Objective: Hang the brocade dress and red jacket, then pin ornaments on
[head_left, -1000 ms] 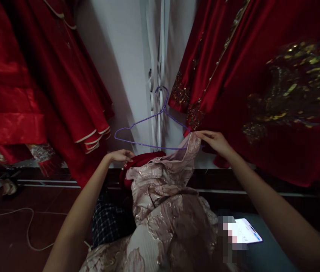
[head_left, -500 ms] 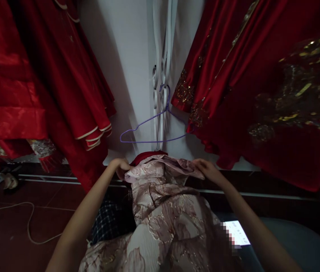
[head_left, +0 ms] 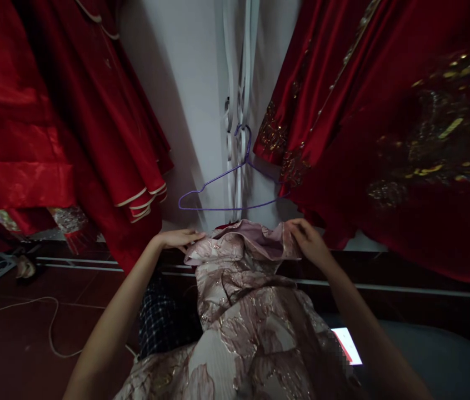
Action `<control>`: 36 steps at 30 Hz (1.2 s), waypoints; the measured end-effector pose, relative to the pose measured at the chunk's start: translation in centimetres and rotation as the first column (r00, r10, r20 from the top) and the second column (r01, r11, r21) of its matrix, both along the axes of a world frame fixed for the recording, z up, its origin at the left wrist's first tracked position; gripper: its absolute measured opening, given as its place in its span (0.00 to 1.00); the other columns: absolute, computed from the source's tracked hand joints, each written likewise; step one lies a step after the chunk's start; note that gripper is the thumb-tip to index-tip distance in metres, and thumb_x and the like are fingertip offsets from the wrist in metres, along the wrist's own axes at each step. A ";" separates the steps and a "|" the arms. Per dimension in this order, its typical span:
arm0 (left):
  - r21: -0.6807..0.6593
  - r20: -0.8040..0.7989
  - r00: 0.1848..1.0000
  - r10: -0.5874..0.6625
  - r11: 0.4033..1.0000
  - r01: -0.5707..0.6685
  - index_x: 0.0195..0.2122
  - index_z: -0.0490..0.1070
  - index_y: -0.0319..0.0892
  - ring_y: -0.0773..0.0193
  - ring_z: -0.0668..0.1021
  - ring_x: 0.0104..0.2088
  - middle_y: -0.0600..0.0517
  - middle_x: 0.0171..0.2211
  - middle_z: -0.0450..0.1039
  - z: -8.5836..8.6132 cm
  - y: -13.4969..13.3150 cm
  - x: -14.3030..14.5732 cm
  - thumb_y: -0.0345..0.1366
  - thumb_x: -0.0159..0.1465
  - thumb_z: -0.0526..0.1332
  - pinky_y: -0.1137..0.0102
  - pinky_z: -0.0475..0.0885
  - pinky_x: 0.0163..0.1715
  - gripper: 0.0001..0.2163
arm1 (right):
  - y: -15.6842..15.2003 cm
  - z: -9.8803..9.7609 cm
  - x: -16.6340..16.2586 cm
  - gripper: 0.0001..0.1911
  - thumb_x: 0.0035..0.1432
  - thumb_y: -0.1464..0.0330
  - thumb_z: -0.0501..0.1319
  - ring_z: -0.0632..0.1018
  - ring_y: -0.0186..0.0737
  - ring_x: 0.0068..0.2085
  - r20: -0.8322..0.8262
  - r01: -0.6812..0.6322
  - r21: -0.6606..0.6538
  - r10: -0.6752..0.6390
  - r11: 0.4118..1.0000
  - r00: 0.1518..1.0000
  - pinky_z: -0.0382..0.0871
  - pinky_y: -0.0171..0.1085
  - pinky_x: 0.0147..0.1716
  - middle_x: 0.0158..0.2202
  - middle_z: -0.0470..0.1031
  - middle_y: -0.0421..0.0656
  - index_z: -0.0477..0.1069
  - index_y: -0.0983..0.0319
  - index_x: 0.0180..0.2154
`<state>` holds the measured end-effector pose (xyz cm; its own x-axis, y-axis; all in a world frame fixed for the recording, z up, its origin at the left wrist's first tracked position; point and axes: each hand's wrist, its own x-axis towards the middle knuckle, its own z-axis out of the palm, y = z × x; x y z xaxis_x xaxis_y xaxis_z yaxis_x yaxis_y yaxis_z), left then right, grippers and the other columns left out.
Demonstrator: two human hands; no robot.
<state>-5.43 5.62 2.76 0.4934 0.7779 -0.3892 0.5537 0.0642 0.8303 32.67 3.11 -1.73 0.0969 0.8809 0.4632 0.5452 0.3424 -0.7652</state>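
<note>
Wall [head_left: 189, 83] is showing between the left garments [head_left: 135, 155] and the right garments [head_left: 343, 178], which are meeting one end of the hanger [head_left: 218, 209]. The dress [head_left: 255, 322] is lying just below it, top edge gaping. The left hand [head_left: 174, 239] is reaching forward, fingers nearly straight against one corner, its grip hard to tell; the right hand [head_left: 310, 241], fingers bent, is pinching the other.

A dress shop or costume room is suggested; which of the two cannot be told. Long red garments [head_left: 130, 150], some decorated with gold sequins [head_left: 451, 129], are hung on both sides. A purple hanger [head_left: 218, 209] is hooked on white metalwork [head_left: 230, 50]; a shimmering pink garment [head_left: 251, 328] is spread below. Low rails [head_left: 385, 288] and pale shoes [head_left: 25, 268] are seen over a dark red floor [head_left: 14, 350].
</note>
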 end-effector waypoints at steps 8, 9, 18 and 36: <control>0.366 -0.106 0.964 -0.243 0.892 0.265 0.38 0.66 0.41 0.68 0.70 0.32 0.54 0.33 0.68 3.1 -2.0 -1.3 0.39 0.48 0.66 0.75 0.64 0.31 0.17 | 0.8 3.4 0.0 0.16 0.55 0.54 0.51 0.72 0.43 0.36 -0.225 0.269 0.221 -0.219 0.937 0.949 0.67 0.43 0.38 0.34 0.70 0.46 0.65 0.59 0.36; 0.381 -0.154 0.957 -0.246 0.879 0.287 0.37 0.68 0.41 0.68 0.70 0.31 0.55 0.31 0.68 3.4 -2.2 -1.4 0.39 0.49 0.65 0.76 0.64 0.30 0.15 | 0.8 3.6 -0.1 0.16 0.55 0.54 0.51 0.72 0.43 0.36 -0.224 0.262 0.231 -0.210 0.937 0.952 0.67 0.43 0.38 0.34 0.70 0.46 0.65 0.59 0.36; 0.805 -0.401 0.916 -0.028 0.467 0.367 0.33 0.73 0.41 0.60 0.71 0.41 0.47 0.38 0.70 6.8 -2.4 2.6 0.43 0.59 0.56 0.67 0.65 0.44 0.12 | 1.4 3.1 -0.4 0.15 0.55 0.55 0.52 0.72 0.42 0.37 -0.300 0.307 0.178 -0.246 0.935 0.922 0.67 0.43 0.39 0.35 0.71 0.46 0.65 0.60 0.36; 0.843 -0.506 0.862 0.003 0.211 0.494 0.33 0.71 0.42 0.57 0.66 0.44 0.52 0.55 0.63 3.8 -5.2 10.7 0.39 0.62 0.51 0.60 0.58 0.41 0.11 | 1.3 0.7 2.8 0.17 0.52 0.55 0.54 0.74 0.43 0.37 -0.319 0.321 0.087 -0.279 0.943 0.906 0.68 0.43 0.37 0.38 0.73 0.48 0.66 0.60 0.37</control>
<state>5.26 0.45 6.54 0.7672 0.5464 0.3358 0.6003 -0.7961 -0.0762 35.48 4.39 -1.07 0.4988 0.7198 0.4829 0.3918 0.3097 -0.8663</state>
